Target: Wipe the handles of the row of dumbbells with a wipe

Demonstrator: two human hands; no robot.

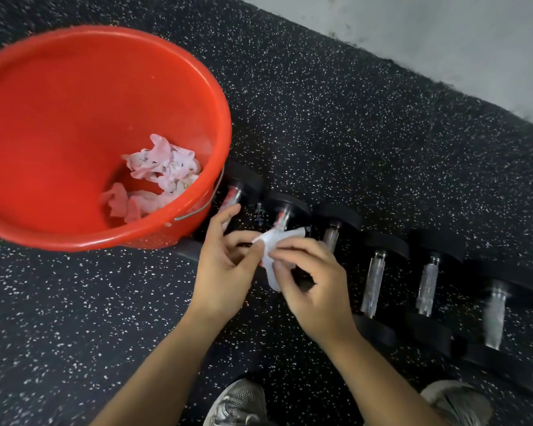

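Note:
A row of several black dumbbells with chrome handles lies on the speckled rubber floor, running from beside the bucket to the right edge; one handle shows clearly mid-row. A white wipe is held above the second dumbbell. My left hand pinches the wipe's left edge with thumb and forefinger. My right hand grips the wipe from the right. Both hands hide the near ends of the two leftmost dumbbells.
A large red bucket with several crumpled used wipes inside stands at the left, touching the first dumbbell. A grey wall runs along the top right. My two grey shoes are at the bottom edge.

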